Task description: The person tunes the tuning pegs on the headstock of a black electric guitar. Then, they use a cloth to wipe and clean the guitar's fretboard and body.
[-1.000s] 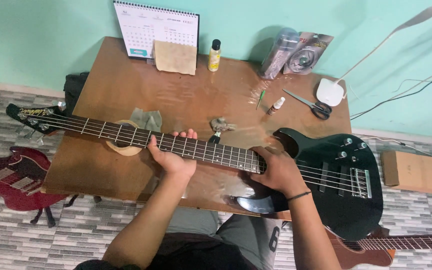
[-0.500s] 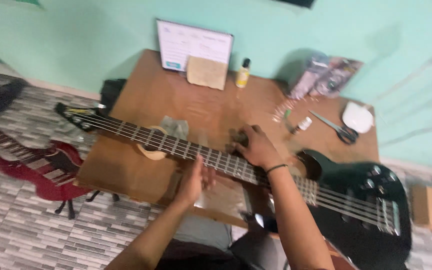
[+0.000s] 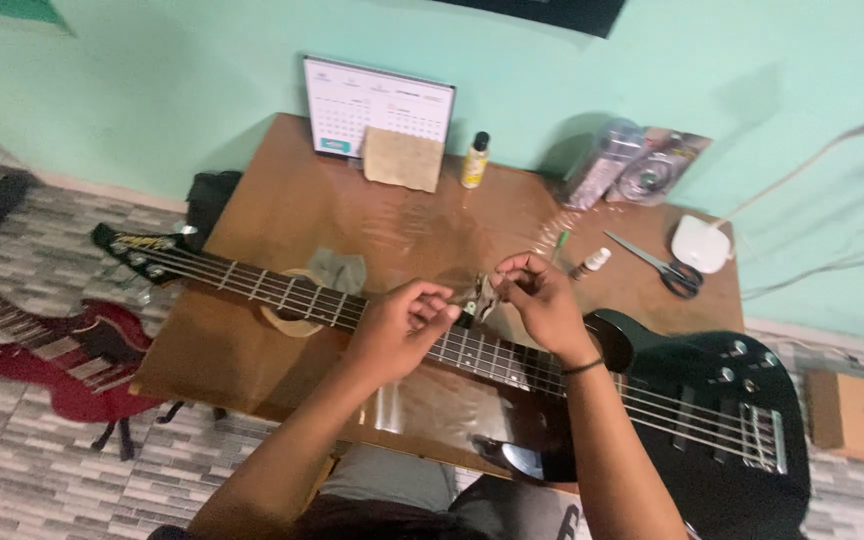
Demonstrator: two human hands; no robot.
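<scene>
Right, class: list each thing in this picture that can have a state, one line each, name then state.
black bass guitar: lying flat across the table, strings on
small cloth piece: pinched in a grip by both hands above the neck
left hand: closed on the cloth
right hand: closed on the cloth
scissors: shut, lying flat
small bottle: upright, capped
desk calendar: standing upright
red guitar: lying on the floor

A: Hands?
B: Left hand & right hand pinch a small grey wad together, just above the black bass neck on the wooden table.
A: Nearby?
B: Scissors, yellow bottle.
</scene>
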